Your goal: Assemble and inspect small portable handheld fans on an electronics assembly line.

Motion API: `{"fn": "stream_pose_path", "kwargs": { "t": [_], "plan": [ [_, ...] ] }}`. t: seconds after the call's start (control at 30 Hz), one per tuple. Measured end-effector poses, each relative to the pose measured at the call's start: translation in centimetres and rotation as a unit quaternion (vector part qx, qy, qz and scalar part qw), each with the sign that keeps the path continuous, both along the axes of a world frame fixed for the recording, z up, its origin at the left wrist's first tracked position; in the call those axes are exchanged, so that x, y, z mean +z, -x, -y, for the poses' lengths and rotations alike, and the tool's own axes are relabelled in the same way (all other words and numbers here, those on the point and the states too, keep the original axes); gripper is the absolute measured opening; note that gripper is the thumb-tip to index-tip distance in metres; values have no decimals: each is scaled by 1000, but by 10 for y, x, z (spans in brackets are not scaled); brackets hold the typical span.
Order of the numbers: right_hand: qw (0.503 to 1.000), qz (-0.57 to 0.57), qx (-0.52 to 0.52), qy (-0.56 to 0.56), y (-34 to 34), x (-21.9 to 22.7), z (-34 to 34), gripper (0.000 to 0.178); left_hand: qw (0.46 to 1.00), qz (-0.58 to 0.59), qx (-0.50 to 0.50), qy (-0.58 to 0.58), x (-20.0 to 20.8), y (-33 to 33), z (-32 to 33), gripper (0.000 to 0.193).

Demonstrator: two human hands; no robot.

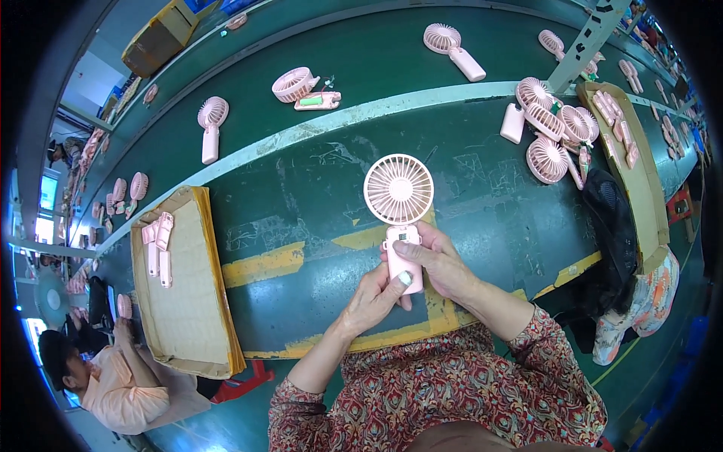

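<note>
A pink handheld fan (399, 190) is held upright over the green workbench, its round grille pointing away from me. Both hands grip its handle. My left hand (374, 295) wraps the lower part, the thumb lying across the front. My right hand (437, 262) closes round the upper part from the right, its thumb pressed near a small dark display window (403, 236). The fingers behind the handle are mostly hidden.
A cardboard tray (181, 301) with pink handle shells (160, 245) stands at left; another tray (646, 188) stands at right beside piled fans (548, 158). Beyond a pale rail, a belt carries more fans (455, 51). A co-worker (113, 384) sits at lower left.
</note>
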State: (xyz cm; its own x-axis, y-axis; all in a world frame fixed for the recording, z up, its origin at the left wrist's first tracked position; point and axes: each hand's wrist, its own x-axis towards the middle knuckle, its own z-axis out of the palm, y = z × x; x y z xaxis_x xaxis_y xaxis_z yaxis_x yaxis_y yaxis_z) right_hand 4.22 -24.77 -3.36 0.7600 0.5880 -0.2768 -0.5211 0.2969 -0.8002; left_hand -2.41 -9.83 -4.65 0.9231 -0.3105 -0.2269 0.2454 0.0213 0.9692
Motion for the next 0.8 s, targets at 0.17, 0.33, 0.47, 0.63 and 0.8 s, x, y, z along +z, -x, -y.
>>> {"fn": "stream_pose_path", "kwargs": {
  "t": [0.17,0.33,0.47,0.63,0.8],
  "plan": [
    [1000,19,23,6,-20,0,-2,35,1000,-4,0,-3,2,-20,-7,30],
    [992,97,-56,63,-38,-18,-5,48,994,5,113,2,30,-72,-12,24],
    [983,150,-63,85,-41,-29,-9,39,920,202,180,-282,41,-151,-13,28],
    [962,227,-25,152,-36,-27,-14,29,729,362,212,-540,41,-257,6,35],
    [958,247,-25,143,-35,-37,-14,23,662,297,198,-659,7,-332,13,43]
  ]
}}
